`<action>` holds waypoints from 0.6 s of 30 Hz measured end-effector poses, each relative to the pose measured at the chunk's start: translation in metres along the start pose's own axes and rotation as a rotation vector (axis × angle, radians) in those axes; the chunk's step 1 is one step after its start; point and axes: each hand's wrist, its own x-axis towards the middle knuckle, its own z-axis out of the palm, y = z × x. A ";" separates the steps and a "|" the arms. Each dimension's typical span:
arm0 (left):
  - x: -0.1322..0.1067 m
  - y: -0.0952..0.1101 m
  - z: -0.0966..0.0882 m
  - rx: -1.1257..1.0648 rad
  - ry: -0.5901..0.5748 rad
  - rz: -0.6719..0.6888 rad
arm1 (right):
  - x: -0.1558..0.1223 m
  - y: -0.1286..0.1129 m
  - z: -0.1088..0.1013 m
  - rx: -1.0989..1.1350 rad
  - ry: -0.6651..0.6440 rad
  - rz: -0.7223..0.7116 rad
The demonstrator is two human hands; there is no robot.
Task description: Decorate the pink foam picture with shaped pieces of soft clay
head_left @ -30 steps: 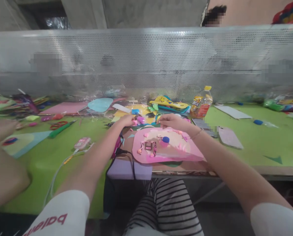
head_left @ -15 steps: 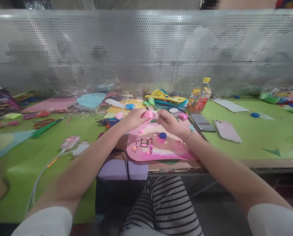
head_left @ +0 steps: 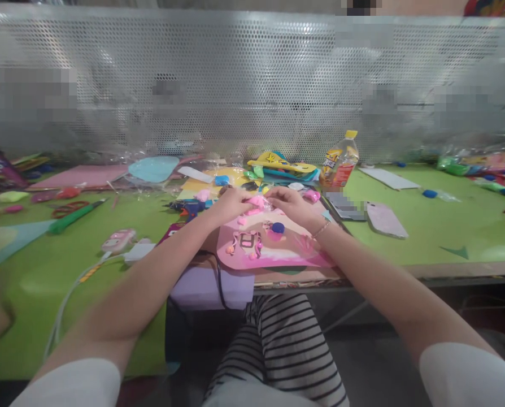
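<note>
Over the far edge of the pink panel (head_left: 278, 257), both hands meet at a pink lump (head_left: 257, 202) of soft, clay-like material, with clear film (head_left: 270, 207) showing beside it. Judged from the position of the fingers, the step in hand is working the lump and its film. Good practice would be to support the lump lightly from one side, ease the film off gradually with the other hand, and avoid squeezing hard, as the material would probably dent or stick. Wrists are best kept raised, since the small pieces on the panel, the blue lump (head_left: 278, 228) among them, could be smeared by a dropped forearm.

Left hand (head_left: 234, 203): fingers curled inward and nearly closed, gripping the pink lump from its left side. Right hand (head_left: 290, 204): fingers bent, fingertips drawn together at the film on the right side of the lump, apparently pinching it; the exact contact is too small to verify. Neither palm is spread.

Position of the lump: between the two sets of fingertips, above the panel on the table (head_left: 468, 198). Left of the left hand lies a blue glue gun (head_left: 192, 209).
</note>
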 end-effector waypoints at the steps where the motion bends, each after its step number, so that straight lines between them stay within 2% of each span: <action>1: 0.000 -0.001 0.000 0.006 -0.002 0.008 | 0.000 0.000 0.000 -0.004 -0.011 0.009; 8: -0.001 -0.005 0.004 0.107 -0.063 0.109 | -0.002 0.000 0.005 -0.105 -0.050 -0.019; 14: 0.001 -0.005 0.009 0.159 -0.049 0.101 | -0.001 0.001 0.008 -0.143 0.003 -0.084; 18: 0.002 -0.005 0.013 0.146 -0.041 0.080 | -0.003 -0.006 0.010 -0.162 -0.042 -0.130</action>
